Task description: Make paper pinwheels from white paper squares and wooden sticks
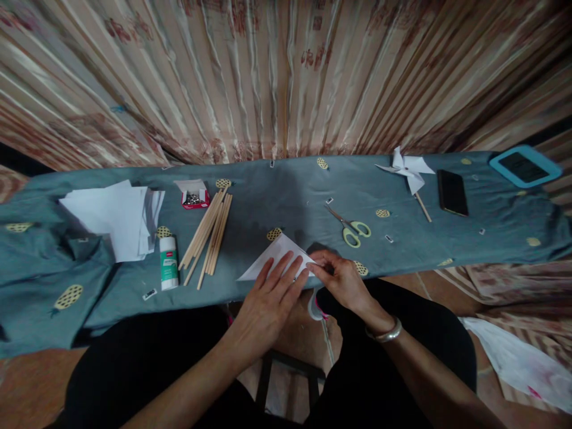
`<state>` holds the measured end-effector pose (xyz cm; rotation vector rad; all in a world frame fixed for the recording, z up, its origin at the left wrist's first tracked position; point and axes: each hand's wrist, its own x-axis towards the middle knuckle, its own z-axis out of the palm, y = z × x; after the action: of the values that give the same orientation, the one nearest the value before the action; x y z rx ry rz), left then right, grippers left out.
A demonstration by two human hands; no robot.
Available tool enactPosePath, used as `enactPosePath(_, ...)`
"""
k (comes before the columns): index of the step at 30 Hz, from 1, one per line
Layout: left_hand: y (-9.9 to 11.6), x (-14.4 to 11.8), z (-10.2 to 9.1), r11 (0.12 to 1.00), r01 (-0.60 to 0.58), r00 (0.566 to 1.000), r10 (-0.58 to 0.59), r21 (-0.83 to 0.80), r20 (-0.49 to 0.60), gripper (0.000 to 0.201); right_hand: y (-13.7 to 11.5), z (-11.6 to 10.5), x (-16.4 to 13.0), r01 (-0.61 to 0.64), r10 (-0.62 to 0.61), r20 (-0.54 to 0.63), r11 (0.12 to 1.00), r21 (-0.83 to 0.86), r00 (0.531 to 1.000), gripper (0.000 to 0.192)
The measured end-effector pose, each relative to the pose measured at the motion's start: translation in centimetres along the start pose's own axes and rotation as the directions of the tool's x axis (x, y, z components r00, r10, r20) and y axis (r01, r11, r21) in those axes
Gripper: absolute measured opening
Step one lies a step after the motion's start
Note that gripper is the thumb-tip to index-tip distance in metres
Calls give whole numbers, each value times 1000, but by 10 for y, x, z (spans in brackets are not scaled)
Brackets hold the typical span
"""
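- Left hand: fingers slightly spread, flat on the folded paper, gripping nothing.
- Folded paper: at the tabletop's near edge, about midway along; probably light, thin, easily creased, best taken by a corner.
- Right hand: thumb and fingertips pinching its right corner.

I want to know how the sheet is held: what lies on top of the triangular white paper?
The left hand lies partly over the triangular white paper; the right hand touches its right edge. The surface under the left hand is covered.
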<state>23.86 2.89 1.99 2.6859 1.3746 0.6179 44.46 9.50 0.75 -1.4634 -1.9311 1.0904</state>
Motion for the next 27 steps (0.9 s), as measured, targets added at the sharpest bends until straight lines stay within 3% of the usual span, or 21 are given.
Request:
enactPosePath(3,6,-1,18,999,11,999,-13,45,47,46,-1,0,1,-5,5,-11,1000,5,1000,14)
enactPosePath(7,-2,-5,32,995,70,994,-75,66,79,52,-1,1,3,-16,16,-37,1000,-9,999,14)
enactPosePath(13,-7,-4,33,994,85,988,-94,70,120,58,-3,2,6,-5,1,-91,999,-44,996,14)
enactPosePath(27,-9,-6,41,992,114,984,-120,56,131,65,-5,2,8,14,-27,-81,988,-151,996,13)
